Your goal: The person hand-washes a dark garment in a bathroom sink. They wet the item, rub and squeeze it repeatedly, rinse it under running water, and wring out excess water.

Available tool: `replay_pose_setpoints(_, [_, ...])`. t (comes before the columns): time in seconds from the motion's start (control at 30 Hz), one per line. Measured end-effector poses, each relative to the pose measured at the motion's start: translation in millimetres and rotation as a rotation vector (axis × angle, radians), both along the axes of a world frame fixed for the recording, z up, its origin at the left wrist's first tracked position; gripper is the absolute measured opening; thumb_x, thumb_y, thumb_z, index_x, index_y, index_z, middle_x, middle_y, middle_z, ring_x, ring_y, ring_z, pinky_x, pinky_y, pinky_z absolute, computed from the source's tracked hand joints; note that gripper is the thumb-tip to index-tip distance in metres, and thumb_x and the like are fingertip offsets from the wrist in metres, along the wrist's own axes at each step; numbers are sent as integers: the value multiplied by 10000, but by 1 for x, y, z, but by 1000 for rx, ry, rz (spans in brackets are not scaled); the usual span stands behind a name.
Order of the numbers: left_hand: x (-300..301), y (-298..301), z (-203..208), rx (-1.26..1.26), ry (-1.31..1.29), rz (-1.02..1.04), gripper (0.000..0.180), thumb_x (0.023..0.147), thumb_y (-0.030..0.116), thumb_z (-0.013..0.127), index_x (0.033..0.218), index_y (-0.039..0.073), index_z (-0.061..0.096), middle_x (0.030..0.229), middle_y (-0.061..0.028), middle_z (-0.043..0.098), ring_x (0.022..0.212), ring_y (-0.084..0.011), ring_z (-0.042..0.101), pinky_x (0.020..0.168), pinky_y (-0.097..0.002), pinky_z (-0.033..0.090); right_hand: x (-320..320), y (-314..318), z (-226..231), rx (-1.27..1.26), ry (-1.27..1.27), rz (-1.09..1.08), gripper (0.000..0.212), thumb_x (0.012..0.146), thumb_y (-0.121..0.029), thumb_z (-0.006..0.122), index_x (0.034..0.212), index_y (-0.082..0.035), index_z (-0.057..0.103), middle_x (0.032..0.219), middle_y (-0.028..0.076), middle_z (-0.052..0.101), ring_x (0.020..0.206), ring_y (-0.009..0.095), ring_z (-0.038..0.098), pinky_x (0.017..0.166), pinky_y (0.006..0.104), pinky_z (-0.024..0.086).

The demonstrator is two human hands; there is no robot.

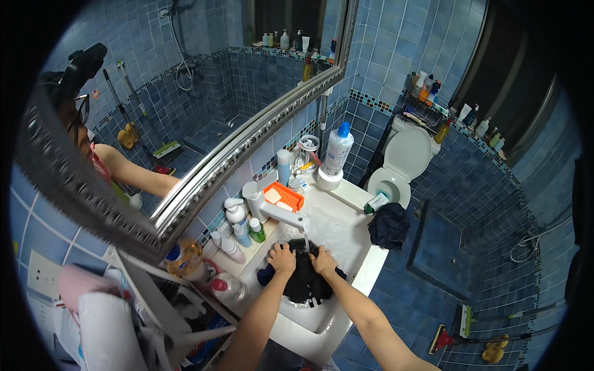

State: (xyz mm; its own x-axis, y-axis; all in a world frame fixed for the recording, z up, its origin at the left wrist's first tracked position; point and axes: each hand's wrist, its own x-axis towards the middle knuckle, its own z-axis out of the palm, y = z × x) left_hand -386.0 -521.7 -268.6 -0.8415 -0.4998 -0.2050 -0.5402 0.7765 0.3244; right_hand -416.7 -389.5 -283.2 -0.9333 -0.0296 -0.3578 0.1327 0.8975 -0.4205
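A wet black garment [305, 279] lies bunched in the white sink [317, 323], under the white tap [286, 216], whose water runs onto it. My left hand [283, 260] grips the garment's left side with curled fingers. Opposite it, my right hand [323, 262] is closed on the upper right part of the cloth. Some of the fingertips are hidden in the folds. A dark blue piece of cloth [265, 275] shows beside my left wrist. Clear water and light foam cover the far part of the basin.
Pump bottles [236, 211] and an orange soap dish [284, 196] line the ledge behind the sink. A large white bottle with a blue cap [338, 151] stands at the back corner. Dark bundled cloth [389, 226] hangs at the right rim, near the toilet [407, 151]. A framed mirror [247, 133] overhangs the left.
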Motion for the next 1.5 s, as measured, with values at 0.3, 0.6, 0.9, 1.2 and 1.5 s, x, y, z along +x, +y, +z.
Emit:
replay_pose_setpoints(0.3, [66, 1, 65, 322, 61, -143, 549, 701, 328, 725, 1168, 97, 552, 1247, -123, 440, 1188, -365, 406, 935, -536, 400, 49, 37, 86, -738, 251, -169, 283, 721, -33, 639, 950, -22, 474, 789, 106, 553, 721, 220, 528, 678, 324, 445])
replay_pose_setpoints(0.6, [93, 4, 162, 566, 728, -87, 362, 674, 56, 626, 1004, -62, 535, 990, -241, 543, 958, -398, 535, 859, -414, 428, 71, 35, 206, -1258, 413, -240, 214, 703, 26, 578, 900, -12, 504, 772, 14, 528, 680, 81, 488, 603, 227, 428])
replay_pose_setpoints(0.9, [93, 6, 310, 752, 1207, -159, 177, 657, -35, 590, 805, -26, 494, 792, -134, 514, 736, -257, 532, 708, -342, 430, 83, 28, 354, -1650, 555, -34, 263, 755, 81, 566, 978, -16, 464, 842, 20, 541, 739, 76, 524, 700, 218, 456])
replay_pose_setpoints(1.2, [91, 28, 289, 663, 1253, -17, 249, 617, -48, 614, 805, -21, 453, 800, -154, 484, 759, -332, 494, 741, -391, 416, 81, 16, 293, -1947, 314, -385, 285, 599, 42, 493, 873, -35, 497, 755, 46, 557, 691, 157, 550, 669, 261, 472])
replay_pose_setpoints(1.5, [97, 71, 151, 399, 648, 88, 348, 635, 28, 661, 925, 30, 468, 1000, -153, 465, 1022, -365, 429, 884, -463, 352, 61, 38, 114, -1180, -275, -455, 409, 750, -277, 610, 1042, -12, 501, 1038, 121, 534, 953, 262, 525, 812, 348, 450])
